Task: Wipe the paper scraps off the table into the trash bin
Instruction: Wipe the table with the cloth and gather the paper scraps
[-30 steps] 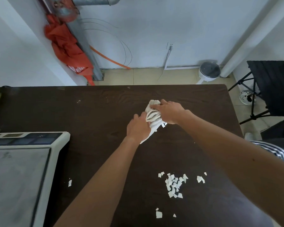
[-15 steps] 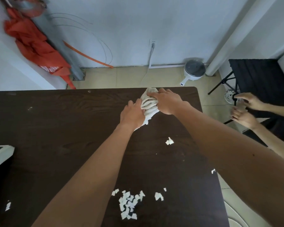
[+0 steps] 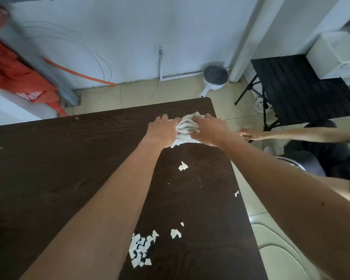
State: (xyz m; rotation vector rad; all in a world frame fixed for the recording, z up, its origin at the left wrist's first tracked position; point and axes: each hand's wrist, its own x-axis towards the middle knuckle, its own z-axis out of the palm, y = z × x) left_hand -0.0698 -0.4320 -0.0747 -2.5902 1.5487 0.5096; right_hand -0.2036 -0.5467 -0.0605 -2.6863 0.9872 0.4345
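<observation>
A crumpled white cloth point(image 3: 187, 126) lies near the far right corner of the dark wooden table point(image 3: 59, 158). My left hand point(image 3: 162, 131) grips its left side and my right hand point(image 3: 210, 129) grips its right side. A cluster of white paper scraps point(image 3: 140, 249) sits at the near middle of the table, between my forearms. Single scraps lie apart: one point(image 3: 182, 166) below the cloth, one point(image 3: 175, 233) right of the cluster, one point(image 3: 237, 193) at the right edge. No trash bin is visible.
Another person's hand point(image 3: 248, 135) reaches in just past the table's right edge. A black slatted folding table point(image 3: 303, 87) stands at the right. A small round white appliance point(image 3: 215, 76) sits on the floor by the wall. Red fabric point(image 3: 14, 73) hangs at left.
The view has swung right, so the white device at left has dropped out of sight. Both hands with the cloth now sit nearer the table's far right corner. Another person's hand has come in.
</observation>
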